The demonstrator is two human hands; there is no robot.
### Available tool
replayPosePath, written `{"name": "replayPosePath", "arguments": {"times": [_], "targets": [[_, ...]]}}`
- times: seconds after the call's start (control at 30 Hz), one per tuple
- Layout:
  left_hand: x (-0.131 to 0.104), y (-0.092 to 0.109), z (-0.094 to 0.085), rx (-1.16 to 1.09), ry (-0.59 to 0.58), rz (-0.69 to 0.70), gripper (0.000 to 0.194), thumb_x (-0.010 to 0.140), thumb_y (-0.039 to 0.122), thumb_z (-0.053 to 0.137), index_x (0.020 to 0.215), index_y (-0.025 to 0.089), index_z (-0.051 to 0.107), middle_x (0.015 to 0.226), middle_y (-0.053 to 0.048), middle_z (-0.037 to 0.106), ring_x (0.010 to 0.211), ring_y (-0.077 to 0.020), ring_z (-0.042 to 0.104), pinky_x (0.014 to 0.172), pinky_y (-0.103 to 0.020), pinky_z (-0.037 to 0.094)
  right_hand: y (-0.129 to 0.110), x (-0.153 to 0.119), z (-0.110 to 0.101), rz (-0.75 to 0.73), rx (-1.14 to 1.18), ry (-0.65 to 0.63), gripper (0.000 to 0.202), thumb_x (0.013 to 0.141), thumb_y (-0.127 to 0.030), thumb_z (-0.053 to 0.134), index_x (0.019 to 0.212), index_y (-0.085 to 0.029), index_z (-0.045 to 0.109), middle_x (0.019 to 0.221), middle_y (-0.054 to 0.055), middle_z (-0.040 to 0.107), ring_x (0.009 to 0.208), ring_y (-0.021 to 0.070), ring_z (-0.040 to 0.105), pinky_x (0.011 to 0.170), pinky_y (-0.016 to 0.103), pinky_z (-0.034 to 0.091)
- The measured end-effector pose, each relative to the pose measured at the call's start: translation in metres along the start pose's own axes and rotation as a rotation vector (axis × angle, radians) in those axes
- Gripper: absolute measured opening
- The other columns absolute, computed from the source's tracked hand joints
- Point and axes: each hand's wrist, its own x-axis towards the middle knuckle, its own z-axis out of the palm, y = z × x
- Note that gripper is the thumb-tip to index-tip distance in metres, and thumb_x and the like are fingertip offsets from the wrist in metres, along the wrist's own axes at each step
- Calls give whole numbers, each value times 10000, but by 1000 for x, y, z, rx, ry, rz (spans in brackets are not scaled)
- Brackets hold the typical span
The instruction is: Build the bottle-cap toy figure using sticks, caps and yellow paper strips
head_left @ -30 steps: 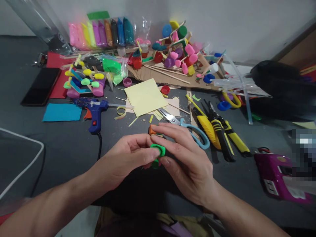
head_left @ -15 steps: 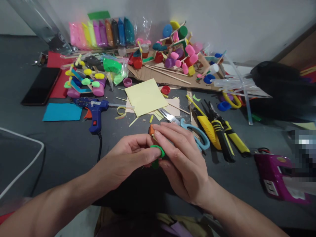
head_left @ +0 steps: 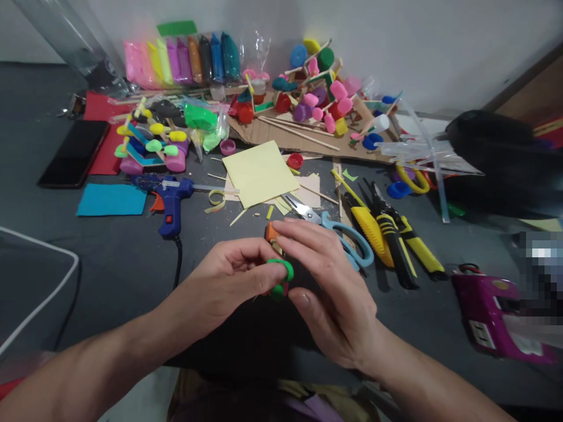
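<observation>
My left hand (head_left: 240, 271) pinches a small clay-and-stick model between thumb and fingers. The model has a green clay piece (head_left: 288, 269) under my thumb and an orange block (head_left: 271, 231) at its far end. A bit of red shows beside the green, but my fingers hide most of the model. On the right side my right hand (head_left: 332, 281) curves over it, fingers stretched and thumb apart. Its fingertips are close to the orange block; whether they touch it I cannot tell. Just beyond that hand lie light-blue-handled scissors (head_left: 358, 243).
A blue glue gun (head_left: 171, 196) lies left, its cord running toward me. Yellow paper (head_left: 261, 173) is in the middle. A yellow cutter (head_left: 372, 231) and pliers (head_left: 393, 246) lie right, near a purple box (head_left: 488, 313). Several colourful models (head_left: 316, 105) stand on cardboard at the back.
My right hand has lifted slightly off the model, and its thumb and fingers have spread wider. My left hand keeps its hold in nearly the same place.
</observation>
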Motion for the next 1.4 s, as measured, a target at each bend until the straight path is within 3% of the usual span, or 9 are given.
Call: {"name": "replayPosePath", "arguments": {"times": [0.4,0.93,1.27,1.4], "targets": [[-3,2,-1,50,-9,11,219,884,397,730,818,189,718,777,6,621,710,-126,493,631,-246,384,5,1,-2,-29,15,55,322,1056,-295,425,1252,-199,661,1394,132,630,1358,277,543,1114,533,460],[-3,6,2,18,-39,-32,199,879,355,718,796,180,676,731,12,570,684,-114,449,587,-239,351,9,3,-7,65,339,2,336,1029,-351,526,1294,-206,673,1432,114,608,1344,265,548,1141,483,410],[-4,4,1,-21,-59,-11,162,868,318,745,769,193,715,708,35,563,664,-96,428,587,-216,342,12,3,-7,2,288,-15,311,1038,-282,481,1221,-191,716,1384,112,650,1369,275,527,1166,514,386],[-4,4,1,11,-27,-11,199,859,363,751,781,183,715,732,15,587,684,-116,460,601,-234,360,11,3,-8,9,299,-14,351,1038,-331,484,1300,-191,670,1396,122,639,1359,286,538,1157,529,401]]}}
